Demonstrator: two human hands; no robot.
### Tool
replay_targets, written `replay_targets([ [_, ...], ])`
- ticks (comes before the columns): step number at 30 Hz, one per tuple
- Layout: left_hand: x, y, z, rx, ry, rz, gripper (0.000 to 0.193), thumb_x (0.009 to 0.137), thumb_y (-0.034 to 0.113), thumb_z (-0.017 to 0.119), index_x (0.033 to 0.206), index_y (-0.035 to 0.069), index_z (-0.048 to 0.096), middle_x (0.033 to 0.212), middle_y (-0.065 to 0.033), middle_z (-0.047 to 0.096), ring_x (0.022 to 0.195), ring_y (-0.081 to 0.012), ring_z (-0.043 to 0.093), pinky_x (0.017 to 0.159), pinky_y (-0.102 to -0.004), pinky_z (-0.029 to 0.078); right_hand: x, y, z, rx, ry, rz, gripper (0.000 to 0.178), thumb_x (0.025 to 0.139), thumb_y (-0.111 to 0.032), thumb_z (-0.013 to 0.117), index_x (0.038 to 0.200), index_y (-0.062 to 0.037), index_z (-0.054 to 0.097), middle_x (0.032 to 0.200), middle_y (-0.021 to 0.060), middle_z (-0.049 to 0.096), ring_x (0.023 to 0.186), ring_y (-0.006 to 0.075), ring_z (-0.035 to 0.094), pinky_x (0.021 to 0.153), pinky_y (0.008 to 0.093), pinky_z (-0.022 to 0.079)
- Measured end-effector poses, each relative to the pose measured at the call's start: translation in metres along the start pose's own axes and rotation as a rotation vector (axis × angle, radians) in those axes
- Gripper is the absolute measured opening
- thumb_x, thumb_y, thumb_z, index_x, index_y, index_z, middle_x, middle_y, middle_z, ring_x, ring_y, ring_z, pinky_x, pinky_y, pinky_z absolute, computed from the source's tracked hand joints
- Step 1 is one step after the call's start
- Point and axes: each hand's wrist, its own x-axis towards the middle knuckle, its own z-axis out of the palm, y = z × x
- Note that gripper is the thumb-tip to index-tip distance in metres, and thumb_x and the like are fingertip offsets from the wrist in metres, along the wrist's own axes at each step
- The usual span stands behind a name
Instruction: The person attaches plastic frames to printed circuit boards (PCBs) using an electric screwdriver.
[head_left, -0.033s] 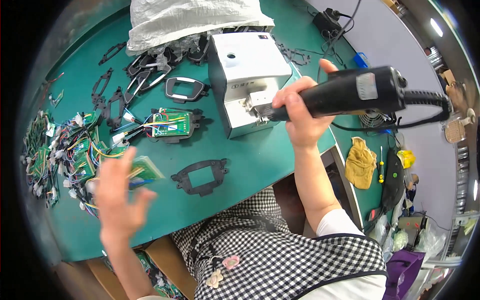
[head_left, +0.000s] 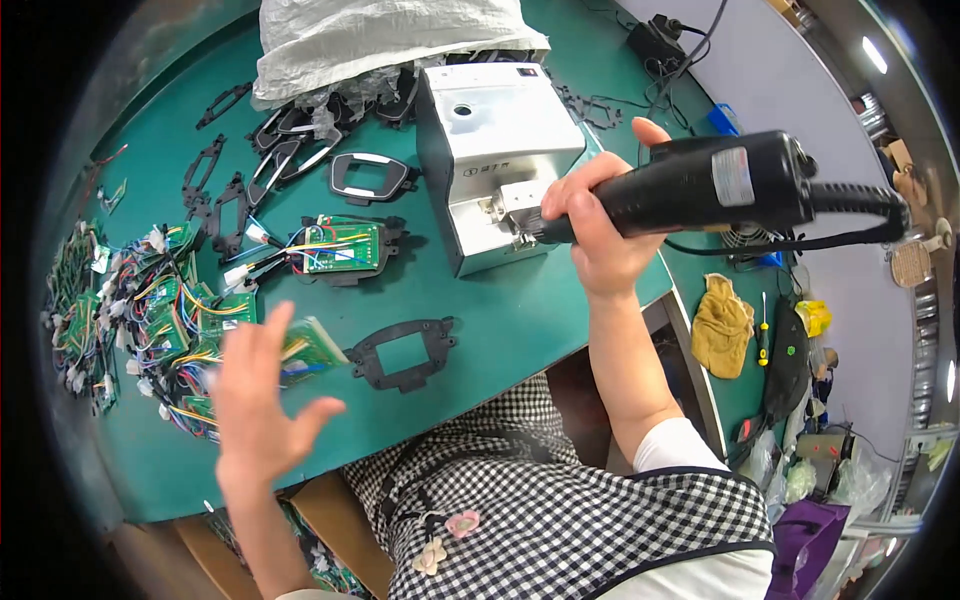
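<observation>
My right hand (head_left: pixel 600 225) grips a black electric screwdriver (head_left: pixel 715 188) with a thick cable, its tip resting at the front slot of a grey metal box-shaped machine (head_left: pixel 495 150). My left hand (head_left: pixel 258 395) hovers open, fingers spread, above the green table (head_left: pixel 480 320), over a green circuit board with coloured wires (head_left: pixel 305 350). A black plastic frame (head_left: pixel 405 352) lies flat just right of that hand. Farther back, another green circuit board sits in a black frame (head_left: pixel 343 247).
A pile of wired green boards (head_left: pixel 130 310) fills the left side. Several black frames (head_left: pixel 230 200) lie at the back left beside a white woven sack (head_left: pixel 380 35). A yellow cloth (head_left: pixel 722 325), a screwdriver and a black device lie on a lower shelf at right.
</observation>
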Motion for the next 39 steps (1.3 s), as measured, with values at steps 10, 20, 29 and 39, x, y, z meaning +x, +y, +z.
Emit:
replay_targets([
  [10, -0.021, 0.007, 0.05, -0.205, 0.134, -0.147, 0.066, 0.057, 0.006, 0.073, 0.117, 0.002, 0.046, 0.102, -0.0147, 0.051, 0.091, -0.0321, 0.049, 0.076, -0.0379, 0.041, 0.021, 0.006, 0.008, 0.038, -0.265, 0.197, 0.066, 0.068, 0.001, 0.056, 0.125, 0.0072, 0.024, 0.061, 0.0083, 0.053, 0.052, 0.0168, 0.053, 0.054, 0.0266, 0.045],
  [20, -0.006, 0.03, 0.081, -0.161, 0.007, -0.152, 0.055, 0.057, 0.011, 0.074, 0.109, 0.002, 0.056, 0.099, -0.0122, 0.051, 0.092, -0.0286, 0.047, 0.079, -0.0378, 0.037, -0.046, -0.011, 0.035, 0.191, 0.03, 0.312, 0.069, 0.075, -0.008, 0.058, 0.131, -0.0017, 0.017, 0.061, 0.0092, 0.049, 0.05, 0.0177, 0.05, 0.052, 0.0327, 0.046],
  [29, 0.002, 0.036, 0.096, -0.16, -0.043, -0.151, 0.051, 0.057, 0.01, 0.073, 0.106, 0.004, 0.059, 0.1, -0.0076, 0.052, 0.095, -0.0257, 0.046, 0.082, -0.037, 0.034, -0.061, 0.005, 0.058, 0.184, -0.073, 0.365, 0.075, 0.074, -0.002, 0.057, 0.132, -0.0034, 0.011, 0.063, 0.0094, 0.05, 0.053, 0.0183, 0.051, 0.056, 0.0327, 0.048],
  [39, 0.004, 0.035, 0.096, -0.204, -0.087, -0.218, 0.049, 0.059, 0.012, 0.073, 0.105, 0.004, 0.059, 0.099, -0.0069, 0.05, 0.094, -0.0232, 0.046, 0.081, -0.0358, 0.035, -0.07, 0.019, 0.068, 0.201, -0.123, 0.393, 0.071, 0.073, 0.002, 0.056, 0.13, 0.0, 0.014, 0.066, 0.0104, 0.052, 0.054, 0.0174, 0.052, 0.057, 0.0297, 0.048],
])
